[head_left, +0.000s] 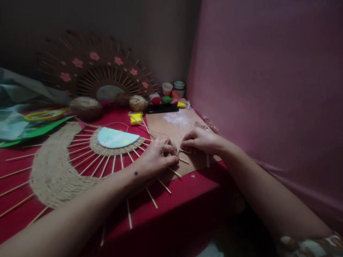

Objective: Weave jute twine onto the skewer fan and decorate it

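A half-made woven fan (pixel 59 167) of thin wooden sticks and beige twine lies flat, with a pale blue half-round piece (pixel 118 137) at its centre. My left hand (pixel 160 155) rests over its right end, fingers curled and closed on the weave and sticks there. Just to the right, my right hand (pixel 199 139) has thumb and fingers pinched together at the twine near a stick end. A loose strand of twine (pixel 160 131) runs from behind toward my hands. What lies under my left palm is hidden.
Behind stands a finished dark fan (pixel 94 56) with pink flowers. Twine balls (pixel 138 103), a yellow packet (pixel 136 119), a black tray (pixel 163 108) and small pots (pixel 179 85) sit at the back. A brown board (pixel 158 123) lies beneath my hands; pink cloth (pixel 262 78) hangs right.
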`<action>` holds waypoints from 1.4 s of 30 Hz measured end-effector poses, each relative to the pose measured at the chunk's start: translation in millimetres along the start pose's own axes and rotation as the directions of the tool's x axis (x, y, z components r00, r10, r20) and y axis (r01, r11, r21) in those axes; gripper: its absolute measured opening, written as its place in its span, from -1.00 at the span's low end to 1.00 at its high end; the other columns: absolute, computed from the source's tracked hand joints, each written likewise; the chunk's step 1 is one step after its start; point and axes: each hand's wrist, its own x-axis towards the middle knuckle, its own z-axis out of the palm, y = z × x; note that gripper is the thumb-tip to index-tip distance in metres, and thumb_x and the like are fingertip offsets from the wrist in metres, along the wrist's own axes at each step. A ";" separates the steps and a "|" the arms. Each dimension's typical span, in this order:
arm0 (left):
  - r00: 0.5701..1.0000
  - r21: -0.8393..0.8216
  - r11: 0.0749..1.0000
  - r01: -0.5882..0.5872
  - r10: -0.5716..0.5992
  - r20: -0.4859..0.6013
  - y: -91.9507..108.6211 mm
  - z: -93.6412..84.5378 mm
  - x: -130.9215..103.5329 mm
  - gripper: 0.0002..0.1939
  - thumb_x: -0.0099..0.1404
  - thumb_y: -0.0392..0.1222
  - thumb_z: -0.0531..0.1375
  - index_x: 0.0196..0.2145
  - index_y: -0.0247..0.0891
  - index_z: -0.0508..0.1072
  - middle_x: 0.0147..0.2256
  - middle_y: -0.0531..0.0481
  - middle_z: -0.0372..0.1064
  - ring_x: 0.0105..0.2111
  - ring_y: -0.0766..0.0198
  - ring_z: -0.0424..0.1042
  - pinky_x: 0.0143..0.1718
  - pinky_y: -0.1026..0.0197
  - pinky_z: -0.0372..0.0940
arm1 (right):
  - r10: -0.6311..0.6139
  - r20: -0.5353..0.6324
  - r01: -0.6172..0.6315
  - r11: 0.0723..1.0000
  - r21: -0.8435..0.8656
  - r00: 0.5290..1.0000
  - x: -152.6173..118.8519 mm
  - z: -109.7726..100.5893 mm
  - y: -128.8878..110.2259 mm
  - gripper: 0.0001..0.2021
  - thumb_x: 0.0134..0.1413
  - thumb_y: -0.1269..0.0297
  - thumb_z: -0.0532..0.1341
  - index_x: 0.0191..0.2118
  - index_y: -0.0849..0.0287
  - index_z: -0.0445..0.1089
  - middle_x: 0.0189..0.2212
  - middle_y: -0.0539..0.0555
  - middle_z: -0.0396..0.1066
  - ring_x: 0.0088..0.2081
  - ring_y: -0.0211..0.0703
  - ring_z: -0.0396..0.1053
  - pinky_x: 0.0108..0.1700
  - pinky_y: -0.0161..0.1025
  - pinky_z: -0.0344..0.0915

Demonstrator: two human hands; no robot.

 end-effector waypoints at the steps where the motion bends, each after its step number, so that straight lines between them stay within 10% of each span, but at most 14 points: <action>1: 1.000 0.003 1.000 -0.002 0.002 0.000 0.2 -0.2 0.0 -0.85 0.12 -0.20 0.20 -0.56 -0.20 0.52 -0.35 -0.03 0.35 -0.22 0.21 0.31 -0.13 0.13 0.27 | 0.013 -0.010 -0.012 0.993 0.119 1.000 -0.7 0.1 2.1 -0.83 0.07 0.37 0.10 -0.47 0.27 0.37 -0.61 0.01 0.34 -0.58 -0.35 0.27 -0.52 -0.39 0.23; 8: 0.996 -0.234 0.968 0.090 -0.085 0.029 1.8 -1.4 -2.7 -0.93 0.11 -0.26 0.19 -0.42 -0.24 0.48 -0.31 -0.04 0.39 -0.28 0.23 0.39 -0.22 0.14 0.33 | -0.064 -0.458 0.242 0.909 0.341 0.887 7.1 7.7 2.9 -0.87 -0.05 0.40 0.21 -0.40 0.17 0.19 -0.57 -0.12 0.25 -0.62 -0.42 0.25 -0.57 -0.42 0.23; 19: 0.961 -0.125 0.986 0.105 -0.133 -0.242 -10.6 -6.6 2.0 -0.80 0.07 -0.42 0.09 -0.34 -0.28 0.41 -0.37 -0.02 0.41 -0.35 0.27 0.37 -0.24 0.14 0.30 | -0.129 -0.414 0.227 0.954 0.197 0.901 32.0 5.5 -32.2 -0.63 0.19 0.15 0.00 -0.61 0.15 0.12 -0.80 -0.11 0.15 -0.76 -0.37 0.12 -0.64 -0.36 0.04; 24: 0.926 0.152 0.982 0.115 -0.051 -0.374 -11.1 -6.1 -2.8 -0.81 0.14 -0.39 0.09 -0.27 -0.30 0.41 -0.35 -0.08 0.39 -0.30 0.19 0.33 -0.21 0.08 0.26 | -0.173 -0.561 0.179 0.983 -0.044 0.810 27.7 12.2 -21.8 -0.54 0.19 0.08 -0.01 -0.69 0.14 0.10 -0.79 -0.09 0.10 -0.69 -0.36 0.07 -0.56 -0.33 0.02; 29: 0.885 0.104 0.989 0.103 -0.043 -0.464 -5.2 -11.7 -1.8 -0.73 0.14 -0.42 0.08 -0.17 -0.32 0.32 -0.36 -0.07 0.38 -0.36 0.24 0.34 -0.26 0.14 0.27 | -0.165 -0.611 0.278 0.956 0.095 0.774 24.1 16.1 -8.5 -0.67 0.10 -0.01 0.06 -0.52 0.11 0.17 -0.73 -0.11 0.16 -0.67 -0.30 0.13 -0.59 -0.34 0.09; 37: 0.849 -0.005 0.999 0.038 -0.035 -0.527 16.0 -55.2 -18.7 -0.91 0.21 -0.30 0.10 -0.40 -0.28 0.41 -0.43 0.01 0.41 -0.42 0.34 0.36 -0.35 0.27 0.26 | -0.242 -0.684 0.336 0.942 0.005 0.688 20.0 21.5 -6.2 -0.75 -0.04 0.03 0.20 -0.50 0.08 0.25 -0.74 -0.11 0.20 -0.68 -0.28 0.16 -0.57 -0.31 0.13; 42: 0.779 0.241 0.905 0.350 -0.137 -0.612 -15.0 -120.8 -49.1 -0.83 0.22 -0.25 0.09 -0.29 -0.28 0.47 -0.33 0.02 0.48 -0.34 0.34 0.42 -0.26 0.30 0.29 | -0.250 -0.697 0.329 0.944 -0.021 0.672 16.5 26.1 -10.0 -0.78 0.02 0.09 0.16 -0.51 0.07 0.20 -0.75 -0.13 0.17 -0.68 -0.28 0.13 -0.54 -0.30 0.11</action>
